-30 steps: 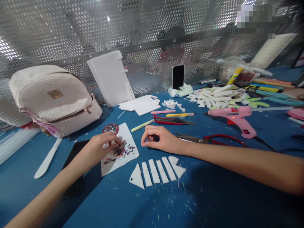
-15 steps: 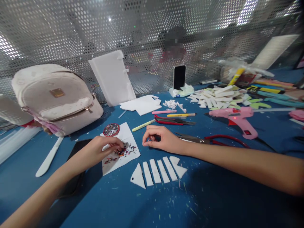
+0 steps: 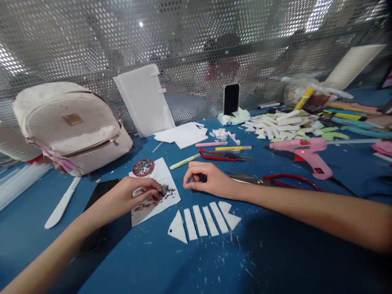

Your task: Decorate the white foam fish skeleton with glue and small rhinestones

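Glinting bits [image 3: 168, 191], dark with red and blue specks, lie scattered on paper [image 3: 161, 168] left of frame centre, around the bent fingers of the left hand [image 3: 134, 190], while the right hand [image 3: 204, 178] curls mid-frame, either's pinch impossible to tell.

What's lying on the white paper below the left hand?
Small dark and coloured bits lie scattered on the paper, and a red-rimmed dish overlaps its far edge. The left hand hides whatever is beneath it.
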The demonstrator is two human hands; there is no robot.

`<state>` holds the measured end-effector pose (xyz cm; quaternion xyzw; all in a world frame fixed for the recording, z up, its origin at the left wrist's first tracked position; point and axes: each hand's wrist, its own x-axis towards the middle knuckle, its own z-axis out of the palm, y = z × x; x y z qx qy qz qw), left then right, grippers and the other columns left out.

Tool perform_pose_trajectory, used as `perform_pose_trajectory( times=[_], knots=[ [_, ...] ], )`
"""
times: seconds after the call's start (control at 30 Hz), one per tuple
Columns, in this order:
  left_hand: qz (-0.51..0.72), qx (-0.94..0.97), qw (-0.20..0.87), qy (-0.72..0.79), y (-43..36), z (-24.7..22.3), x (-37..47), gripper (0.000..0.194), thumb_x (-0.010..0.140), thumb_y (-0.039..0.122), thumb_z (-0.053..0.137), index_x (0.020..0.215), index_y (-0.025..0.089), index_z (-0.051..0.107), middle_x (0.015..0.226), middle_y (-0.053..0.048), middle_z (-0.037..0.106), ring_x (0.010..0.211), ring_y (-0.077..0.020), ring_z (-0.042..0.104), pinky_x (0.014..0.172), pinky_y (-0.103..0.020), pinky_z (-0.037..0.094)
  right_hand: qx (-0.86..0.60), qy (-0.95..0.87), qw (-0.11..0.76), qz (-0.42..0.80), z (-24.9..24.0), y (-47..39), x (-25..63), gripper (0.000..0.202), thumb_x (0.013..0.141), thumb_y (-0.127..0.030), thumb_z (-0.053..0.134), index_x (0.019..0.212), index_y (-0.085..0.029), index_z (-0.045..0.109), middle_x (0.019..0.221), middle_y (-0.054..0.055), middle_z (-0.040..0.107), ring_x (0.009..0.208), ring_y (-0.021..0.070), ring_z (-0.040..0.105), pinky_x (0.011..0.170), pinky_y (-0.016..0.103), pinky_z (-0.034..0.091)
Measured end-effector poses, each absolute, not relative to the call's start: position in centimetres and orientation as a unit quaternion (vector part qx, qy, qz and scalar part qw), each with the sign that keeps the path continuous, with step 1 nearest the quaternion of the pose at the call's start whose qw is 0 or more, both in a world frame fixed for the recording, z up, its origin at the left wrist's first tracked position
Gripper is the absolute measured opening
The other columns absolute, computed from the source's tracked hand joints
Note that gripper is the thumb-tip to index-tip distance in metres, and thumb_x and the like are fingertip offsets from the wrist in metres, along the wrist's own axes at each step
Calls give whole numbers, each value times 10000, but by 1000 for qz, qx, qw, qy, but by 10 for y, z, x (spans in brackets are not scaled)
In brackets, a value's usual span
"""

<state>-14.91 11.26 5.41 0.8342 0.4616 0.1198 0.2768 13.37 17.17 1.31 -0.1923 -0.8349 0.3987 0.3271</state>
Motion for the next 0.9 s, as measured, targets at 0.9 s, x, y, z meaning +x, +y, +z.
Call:
perform_pose_trajectory(
  times=[0.9],
  knots=[
    [93,831,176,519,123,44,-174,193,963,374,539,1033,290,698,1007,16,764,878,-165,712,775,-248,500,-196,-833,334,396,12,171,133,79,866,-218,728,823,-154,711,755,-8,524,658,108,448,620,259,393]
  ],
)
